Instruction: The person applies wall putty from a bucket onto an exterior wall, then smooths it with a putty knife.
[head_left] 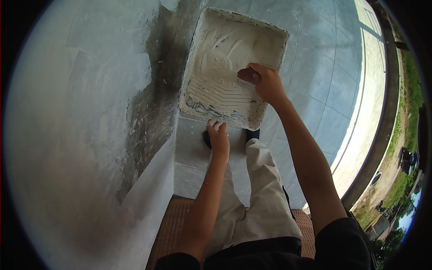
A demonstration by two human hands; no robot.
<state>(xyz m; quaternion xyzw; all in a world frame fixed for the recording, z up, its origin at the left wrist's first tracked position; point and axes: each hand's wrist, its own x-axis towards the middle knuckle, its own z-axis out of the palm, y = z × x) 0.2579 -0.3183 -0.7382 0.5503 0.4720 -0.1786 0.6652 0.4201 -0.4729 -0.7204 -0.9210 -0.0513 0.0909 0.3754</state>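
A rectangular paint tray [275, 42] lies before me, its inside coated with thick beige paste [225, 54] and its ribbed slope showing at the near side. My right hand [268, 85] is over the tray's right part, closed on a dark reddish-brown flat piece [248, 75] whose lower part meets or hovers over the paste; its exact kind is unclear. At the near rim, my left hand [219, 137] has its fingers apart, the tips close to the edge. Whether they touch the rim cannot be made out. Nothing shows in that hand.
A wall [90, 112] rises on the left, partly coated pale with a bare dark strip [155, 90]. Grey floor tiles [310, 90] extend right to a ledge [371, 166], with greenery outside. My legs [265, 189] and a brown woven seat [173, 222] are below.
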